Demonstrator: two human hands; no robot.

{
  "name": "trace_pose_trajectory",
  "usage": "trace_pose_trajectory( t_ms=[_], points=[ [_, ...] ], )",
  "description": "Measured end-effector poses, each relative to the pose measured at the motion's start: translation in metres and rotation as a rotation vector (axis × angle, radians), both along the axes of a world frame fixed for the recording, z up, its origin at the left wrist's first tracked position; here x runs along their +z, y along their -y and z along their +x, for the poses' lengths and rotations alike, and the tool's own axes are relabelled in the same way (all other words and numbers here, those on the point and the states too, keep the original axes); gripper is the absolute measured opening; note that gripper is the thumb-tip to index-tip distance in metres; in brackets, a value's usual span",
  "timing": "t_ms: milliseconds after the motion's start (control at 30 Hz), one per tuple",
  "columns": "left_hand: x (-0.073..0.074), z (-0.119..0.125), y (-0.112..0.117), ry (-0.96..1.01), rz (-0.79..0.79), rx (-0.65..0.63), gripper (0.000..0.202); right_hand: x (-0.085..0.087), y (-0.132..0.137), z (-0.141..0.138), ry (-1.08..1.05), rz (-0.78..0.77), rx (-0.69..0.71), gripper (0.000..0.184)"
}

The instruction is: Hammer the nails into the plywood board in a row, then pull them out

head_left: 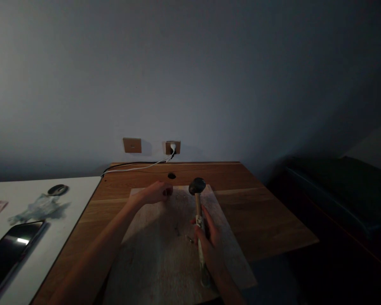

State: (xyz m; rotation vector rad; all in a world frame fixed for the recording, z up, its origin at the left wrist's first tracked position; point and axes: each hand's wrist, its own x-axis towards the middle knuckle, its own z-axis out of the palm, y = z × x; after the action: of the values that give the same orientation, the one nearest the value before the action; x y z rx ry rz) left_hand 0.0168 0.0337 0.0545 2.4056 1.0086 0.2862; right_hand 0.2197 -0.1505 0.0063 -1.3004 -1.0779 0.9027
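My right hand (208, 242) is wrapped round the pale handle of a hammer (197, 199), whose dark head is raised over a pale wooden board (168, 250) on the brown desk (260, 212). My left hand (157, 192) rests near the board's far edge, fingers curled and pinched on something small that I cannot make out. A couple of small dark nails (177, 231) lie on the board between the hands.
A white table (25, 199) stands at the left with a dark tablet (9, 250), a crumpled plastic bag (40, 208) and a dark round object (57, 189). A white cable (136, 167) runs to a wall socket (172, 147). A dark bed (343, 186) lies right.
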Motion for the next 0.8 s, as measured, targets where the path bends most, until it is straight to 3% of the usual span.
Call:
trace_pose_trajectory(
  t_ms=[400, 633, 800],
  points=[
    [-0.003, 0.003, 0.001, 0.007, 0.004, 0.024, 0.024, 0.004, -0.001, -0.002, -0.032, -0.015, 0.037, 0.064],
    [-0.011, 0.001, -0.003, 0.048, -0.033, 0.050, 0.026, 0.017, -0.005, -0.008, -0.005, -0.076, 0.191, 0.061],
    [-0.020, 0.001, -0.005, 0.078, -0.021, 0.110, 0.027, 0.014, -0.012, -0.018, -0.008, -0.078, 0.279, 0.060]
  ],
)
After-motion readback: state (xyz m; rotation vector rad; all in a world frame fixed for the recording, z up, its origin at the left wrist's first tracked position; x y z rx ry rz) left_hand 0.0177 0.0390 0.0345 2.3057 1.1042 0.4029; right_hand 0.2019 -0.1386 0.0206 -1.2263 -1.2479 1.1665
